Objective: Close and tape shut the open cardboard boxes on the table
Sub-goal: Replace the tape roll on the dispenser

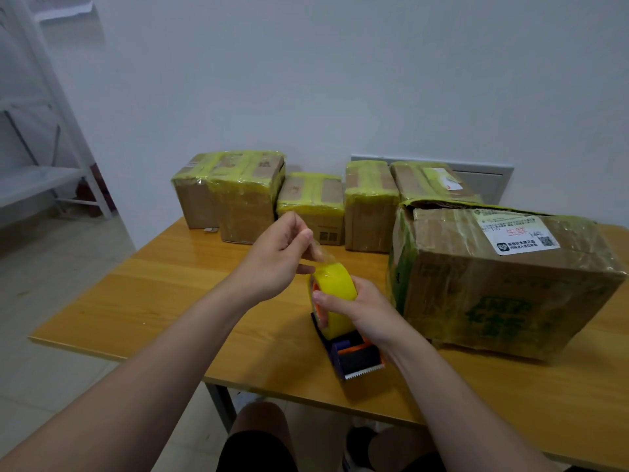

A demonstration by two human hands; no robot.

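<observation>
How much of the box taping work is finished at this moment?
Done: the small boxes at the back are closed and taped. In hand: the left hand pinches the tape end; the right hand grips the dispenser. Left: the large box, its lid edge gaping.

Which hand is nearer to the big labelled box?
Right. The right hand holds the tape dispenser just beside the big box; the left hand pinches the tape end farther left.

Battered large box (503, 287), taped small boxes (248, 202) behind, yellow tape roll (335, 279)
</observation>
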